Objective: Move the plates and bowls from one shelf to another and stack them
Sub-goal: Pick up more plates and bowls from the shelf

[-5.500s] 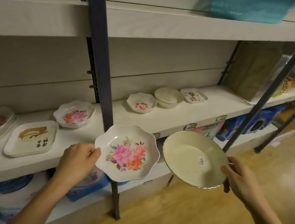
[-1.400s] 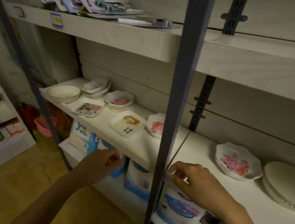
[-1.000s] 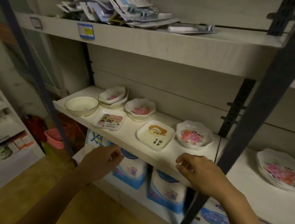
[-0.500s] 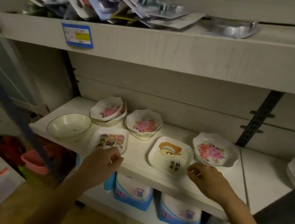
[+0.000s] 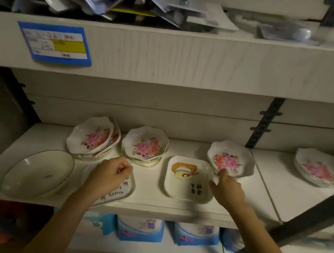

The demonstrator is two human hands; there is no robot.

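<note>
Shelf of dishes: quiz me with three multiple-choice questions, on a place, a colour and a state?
1. Where on the middle shelf is the plain bowl? A) left end B) right end C) centre
2. What colour frames the label on the upper shelf's edge? A) red B) green C) blue
3. How is the right hand? A) fisted B) open, reaching for a flowered bowl C) lifting a cup
Answers: 1 A, it sits left of every other dish; 2 C, blue border, yellow patch; 3 B, forefinger at the bowl's rim.
</note>
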